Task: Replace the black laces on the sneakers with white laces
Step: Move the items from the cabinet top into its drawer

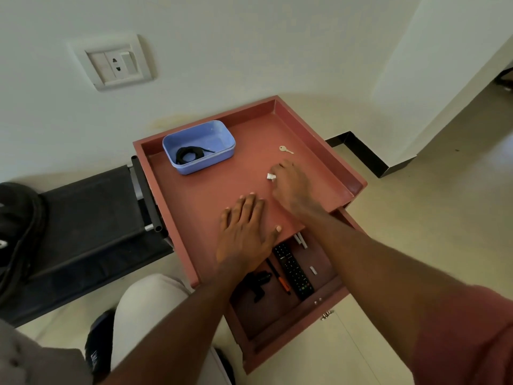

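Observation:
A coiled black lace lies inside a blue plastic tub at the back left of the reddish-brown cabinet top. My right hand is on the top's right half, its fingers curled round a small white bundle, seemingly a rolled white lace. Flat on the top near its front edge rests my left hand, fingers straight and spread. A dark sneaker shows on my foot at the lower left, mostly hidden by my knee and arm.
A small key lies behind my right hand. The cabinet's drawer stands pulled out below my arms, holding a remote control, a pen and small black items. A black folding cot stands to the left. Wall socket behind.

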A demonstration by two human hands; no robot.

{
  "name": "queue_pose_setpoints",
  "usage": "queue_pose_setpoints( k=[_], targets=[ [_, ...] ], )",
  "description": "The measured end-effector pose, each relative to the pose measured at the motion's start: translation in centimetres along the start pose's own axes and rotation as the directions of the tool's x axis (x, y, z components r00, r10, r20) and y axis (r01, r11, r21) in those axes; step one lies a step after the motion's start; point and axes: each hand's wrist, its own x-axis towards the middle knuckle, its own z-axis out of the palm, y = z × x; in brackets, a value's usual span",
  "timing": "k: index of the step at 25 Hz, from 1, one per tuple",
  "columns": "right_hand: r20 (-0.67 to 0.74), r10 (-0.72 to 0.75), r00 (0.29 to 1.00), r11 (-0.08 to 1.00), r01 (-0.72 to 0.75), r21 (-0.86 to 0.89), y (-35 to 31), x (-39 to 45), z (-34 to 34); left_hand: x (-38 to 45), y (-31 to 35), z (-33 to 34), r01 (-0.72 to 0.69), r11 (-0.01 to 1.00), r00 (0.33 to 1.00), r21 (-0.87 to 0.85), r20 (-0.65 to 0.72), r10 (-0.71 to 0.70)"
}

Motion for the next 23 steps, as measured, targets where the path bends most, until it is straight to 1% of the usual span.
queue_pose_setpoints(
  k=[3, 5, 6, 8, 10, 12, 14, 18, 19, 21, 23],
  targets=[
    [-0.039, 0.154, 0.987, 0.976, -0.146, 0.160, 0.9, -6.7, -1.2, -0.2, 0.0, -0.1, -0.013, 1.000, 1.000, 0.019, -0.002, 0.013],
    [-0.037, 0.293, 0.955, 0.927, -0.275, 0.253, 1.8, -10.9, -2.2, -0.3, 0.0, -0.3, -0.012, 1.000, 1.000, 0.020, -0.002, 0.012],
    [-0.036, 0.363, 0.931, 0.902, -0.341, 0.263, 2.2, -12.8, -2.7, -0.3, 0.1, -0.3, -0.014, 1.000, 1.000, 0.017, 0.010, 0.014],
    [-0.016, 0.473, 0.881, 0.864, -0.461, 0.201, 3.1, -15.8, -3.0, -0.4, 0.3, -0.4, -0.017, 1.000, 0.999, 0.008, 0.039, 0.017],
    [0.072, 0.544, 0.836, 0.834, -0.548, 0.071, 3.7, -17.1, -2.7, -0.5, 0.5, -0.5, -0.015, 1.000, 0.999, 0.010, 0.042, 0.015],
    [0.221, 0.569, 0.792, 0.821, -0.563, -0.097, 3.7, -17.0, -2.1, -0.4, 0.4, -0.7, -0.013, 1.000, 0.999, 0.012, 0.042, 0.013],
    [0.305, 0.574, 0.759, 0.818, -0.538, -0.201, 3.6, -16.5, -1.4, -0.4, 0.3, -0.6, -0.016, 1.000, 0.999, 0.022, 0.034, 0.015],
    [0.374, 0.567, 0.734, 0.821, -0.536, -0.194, 3.9, -16.1, 0.7, -0.1, 0.2, -0.2, -0.025, 0.999, 1.000, 0.044, 0.015, 0.025],
    [0.380, 0.564, 0.733, 0.823, -0.532, -0.197, 3.9, -16.1, 0.9, 0.0, 0.2, -0.1, -0.026, 0.999, 1.000, 0.047, 0.012, 0.026],
    [0.347, 0.574, 0.742, 0.818, -0.542, -0.195, 3.8, -16.1, 0.4, 0.0, 0.1, -0.1, -0.023, 0.999, 1.000, 0.045, 0.010, 0.023],
    [0.243, 0.592, 0.768, 0.805, -0.579, -0.130, 3.6, -15.8, -0.7, -0.2, 0.1, -0.1, -0.018, 0.999, 1.000, 0.033, 0.012, 0.018]
  ],
)
